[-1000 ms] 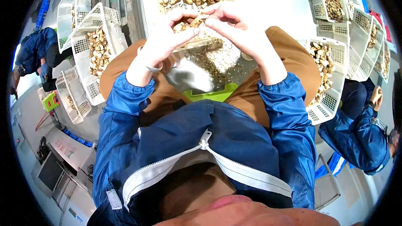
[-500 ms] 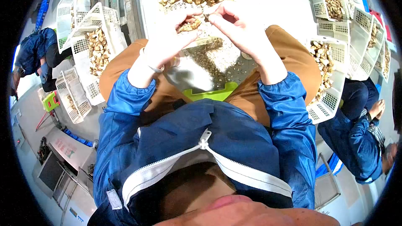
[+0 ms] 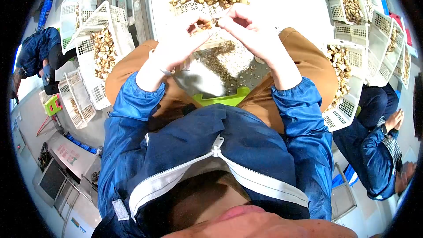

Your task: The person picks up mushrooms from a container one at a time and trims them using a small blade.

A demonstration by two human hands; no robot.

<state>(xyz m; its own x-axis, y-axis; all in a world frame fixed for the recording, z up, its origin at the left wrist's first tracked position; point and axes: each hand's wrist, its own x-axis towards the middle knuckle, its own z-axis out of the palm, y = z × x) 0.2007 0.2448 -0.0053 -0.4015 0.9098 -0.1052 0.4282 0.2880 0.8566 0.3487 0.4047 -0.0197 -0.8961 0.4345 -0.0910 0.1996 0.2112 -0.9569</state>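
A brown mushroom-like piece [image 3: 203, 26] is held above a scrap-strewn grey surface [image 3: 245, 76].
It is gripped by the curled fingers of the left hand [image 3: 178, 37]; the right hand's [image 3: 250, 33] fingertips are drawn nearly together, anything held there being indistinguishable in the glare. White mesh crates [image 3: 120, 26] are ranged at both sides.

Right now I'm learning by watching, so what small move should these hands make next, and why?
Perhaps turn the brown piece slightly in the left hand, toward the right hand: the left hand has it in its grasp, the right hand is close by, and loose scraps lie below. Glare hides finer detail, so this is only a judgement.
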